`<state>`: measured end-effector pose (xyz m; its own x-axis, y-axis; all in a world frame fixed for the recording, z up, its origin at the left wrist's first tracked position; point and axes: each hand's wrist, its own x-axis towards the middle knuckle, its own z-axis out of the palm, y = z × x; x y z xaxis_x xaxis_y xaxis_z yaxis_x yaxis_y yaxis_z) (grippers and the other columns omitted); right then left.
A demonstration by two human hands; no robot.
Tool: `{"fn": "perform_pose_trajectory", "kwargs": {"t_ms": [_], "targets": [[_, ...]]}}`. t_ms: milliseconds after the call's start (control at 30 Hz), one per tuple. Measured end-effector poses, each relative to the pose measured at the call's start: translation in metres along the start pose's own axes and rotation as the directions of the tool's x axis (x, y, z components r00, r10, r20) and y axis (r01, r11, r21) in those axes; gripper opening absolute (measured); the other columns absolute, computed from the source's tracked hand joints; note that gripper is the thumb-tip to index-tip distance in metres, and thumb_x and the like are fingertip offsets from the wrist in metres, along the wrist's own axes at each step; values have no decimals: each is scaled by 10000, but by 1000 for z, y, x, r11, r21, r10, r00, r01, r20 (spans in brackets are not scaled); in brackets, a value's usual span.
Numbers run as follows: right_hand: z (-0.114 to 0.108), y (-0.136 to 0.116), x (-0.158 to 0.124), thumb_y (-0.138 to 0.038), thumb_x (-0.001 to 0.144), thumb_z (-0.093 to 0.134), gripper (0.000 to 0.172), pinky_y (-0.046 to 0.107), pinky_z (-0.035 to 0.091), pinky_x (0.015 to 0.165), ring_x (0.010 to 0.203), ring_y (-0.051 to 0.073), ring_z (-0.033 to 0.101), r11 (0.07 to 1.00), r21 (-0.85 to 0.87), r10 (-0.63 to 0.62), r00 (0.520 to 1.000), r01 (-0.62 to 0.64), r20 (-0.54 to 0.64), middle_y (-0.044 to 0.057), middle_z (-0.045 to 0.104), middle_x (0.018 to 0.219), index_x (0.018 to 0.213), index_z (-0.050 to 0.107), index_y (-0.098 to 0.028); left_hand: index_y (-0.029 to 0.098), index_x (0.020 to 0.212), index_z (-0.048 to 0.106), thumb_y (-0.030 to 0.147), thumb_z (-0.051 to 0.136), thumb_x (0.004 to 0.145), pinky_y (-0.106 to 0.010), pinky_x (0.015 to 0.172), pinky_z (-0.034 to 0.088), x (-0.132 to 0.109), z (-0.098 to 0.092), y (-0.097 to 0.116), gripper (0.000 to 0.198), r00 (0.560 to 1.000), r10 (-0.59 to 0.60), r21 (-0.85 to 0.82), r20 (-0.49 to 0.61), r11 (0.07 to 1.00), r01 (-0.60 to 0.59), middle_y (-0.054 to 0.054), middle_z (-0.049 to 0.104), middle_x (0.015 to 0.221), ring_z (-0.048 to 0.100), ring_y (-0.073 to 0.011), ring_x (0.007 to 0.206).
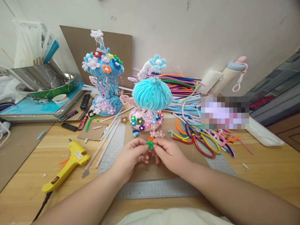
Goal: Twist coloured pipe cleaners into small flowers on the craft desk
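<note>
My left hand (132, 153) and my right hand (167, 152) meet over the middle of the table, both pinching a small green pipe-cleaner flower (149, 144) between their fingertips. A bit of orange pipe cleaner (150, 138) shows just behind the flower. Straight beyond my hands stands a blue fuzzy mushroom-shaped model (152, 93) on a pink base ringed with small flowers (145, 122). A taller blue model (103, 72) covered in coloured flowers stands to the left of it.
A yellow glue gun (67, 164) lies at the left with its cord running off the front edge. A grey cutting mat (164, 187) lies under my hands. Loose pipe cleaners (199, 137) pile up at the right. Metal bowls (44, 79) sit far left.
</note>
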<state>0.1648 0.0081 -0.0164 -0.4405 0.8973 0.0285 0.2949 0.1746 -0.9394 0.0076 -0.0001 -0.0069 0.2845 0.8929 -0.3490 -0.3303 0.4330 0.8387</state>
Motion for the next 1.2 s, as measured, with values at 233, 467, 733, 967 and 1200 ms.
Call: {"fn": "perform_pose_trajectory", "kwargs": {"t_ms": [233,467,733,967,1200], "targets": [[-2,0,1,-242,882,383,190,189,390,472,443,76,503,1000,10,25,999,-26,39,-49,497,582,719,461,-183,152,697,500,273,656,671,-192,489,413,0,5,2,199,991,115,274,-65,957,-93,46,542,530,498,-70,464],[-2,0,1,-170,828,415,197,178,294,451,466,77,415,976,-211,-47,999,48,12,-48,447,520,644,487,-171,147,739,558,261,591,686,-222,502,423,1,3,0,130,983,176,516,-58,848,-122,18,568,569,527,-108,513],[0,-1,1,-126,771,442,219,191,262,482,516,82,367,933,-331,-150,989,139,-7,-43,391,531,556,462,-164,167,610,535,179,574,628,-213,492,388,0,1,-1,44,973,224,587,-59,796,-147,31,563,509,513,-108,485],[3,-6,-1,-111,735,469,215,208,260,496,507,85,381,888,-442,-178,980,124,-84,-39,406,515,529,448,-168,166,609,514,160,604,599,-207,518,405,-2,10,-3,91,973,196,414,-121,901,-130,45,565,513,528,-98,499],[-2,-3,1,-265,895,326,254,201,353,462,444,83,455,999,-35,-9,999,8,-42,-42,462,554,702,469,-183,151,649,557,274,678,620,-206,523,405,1,7,0,175,960,178,270,-215,956,-116,42,573,522,515,-83,478]]}}
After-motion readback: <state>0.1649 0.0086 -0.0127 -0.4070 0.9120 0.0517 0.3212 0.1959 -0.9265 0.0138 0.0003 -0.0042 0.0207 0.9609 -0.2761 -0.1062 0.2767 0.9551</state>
